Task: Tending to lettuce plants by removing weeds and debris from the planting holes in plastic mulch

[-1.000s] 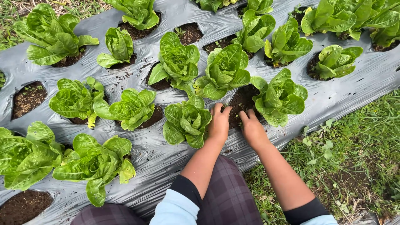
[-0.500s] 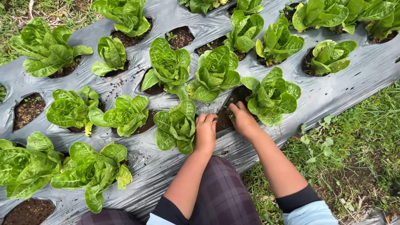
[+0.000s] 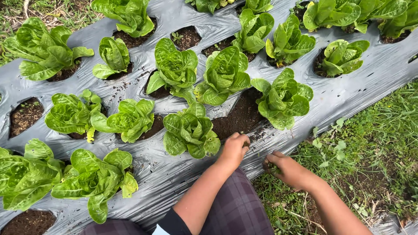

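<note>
The left hand (image 3: 234, 150) rests curled at the edge of a bare soil hole (image 3: 237, 116) in the grey plastic mulch (image 3: 348, 100), just beside a lettuce plant (image 3: 190, 129). The right hand (image 3: 287, 169), apart from it at the sheet's grass edge, pinches small green weeds (image 3: 272, 166).

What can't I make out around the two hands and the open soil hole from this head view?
- Left hand: fingers curl down at the soil hole edge, hiding anything under them.
- Right hand: small green bits show at its fingertips, too small to identify; palm faces down.
- Soil hole: its right part lies under lettuce leaves.
- Bottom edge cuts off both forearms and the plastic sheet.
</note>
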